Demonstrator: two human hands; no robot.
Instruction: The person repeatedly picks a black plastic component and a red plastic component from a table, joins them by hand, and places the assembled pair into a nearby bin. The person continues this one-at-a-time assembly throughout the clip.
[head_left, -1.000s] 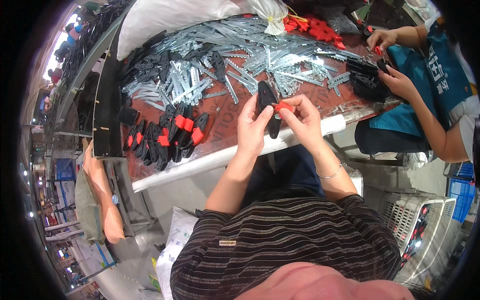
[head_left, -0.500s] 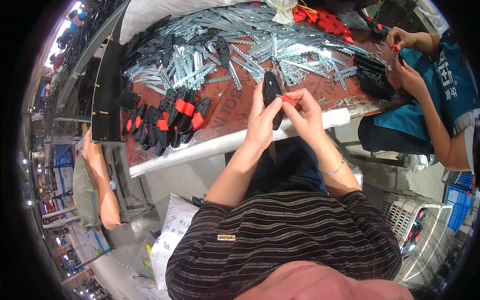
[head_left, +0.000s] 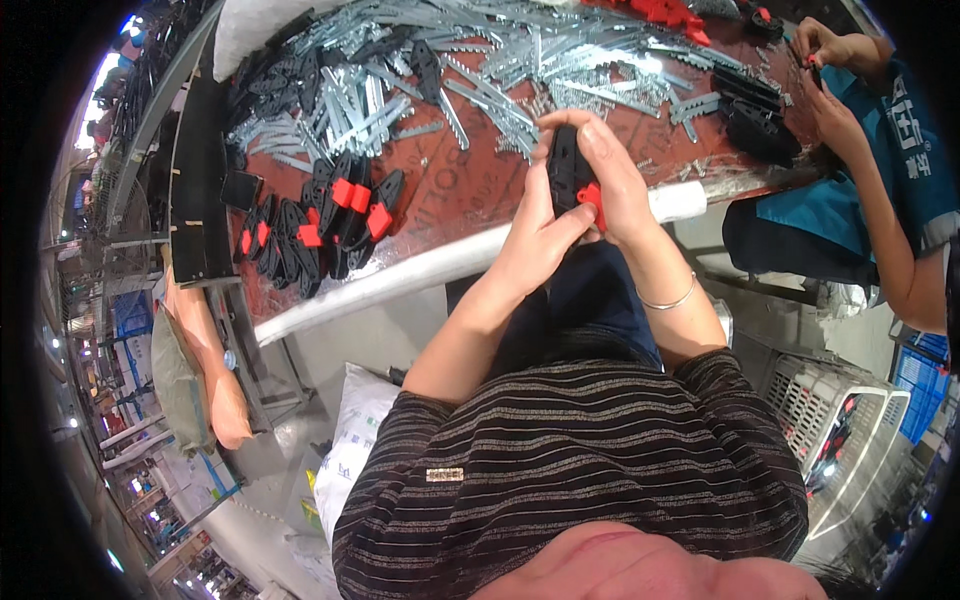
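Between my hands, above the front edge of the table, is a long black plastic casing (head_left: 566, 175) with a red plastic piece (head_left: 591, 203) at its lower right. My left hand (head_left: 537, 232) grips its left side and lower end, the thumb pressing by the red piece. Over the top and right side my right hand (head_left: 617, 178) is wrapped, its thumb lying along the casing. To the left on the table lies a group of black casings with red pieces (head_left: 345, 215). Toothed metal strips (head_left: 350, 110) are heaped beyond my hands.
A white padded roll (head_left: 400, 283) runs along the table's front edge. At the right, a co-worker's hands (head_left: 830, 85) hold a small red and black part. Black casings (head_left: 750, 115) are stacked near them. A white plastic crate (head_left: 800, 400) stands on the floor at right.
My right hand has moved from pinching the red piece to wrapping over the top of the casing. The red piece now sits against the casing. My view has shifted slightly.
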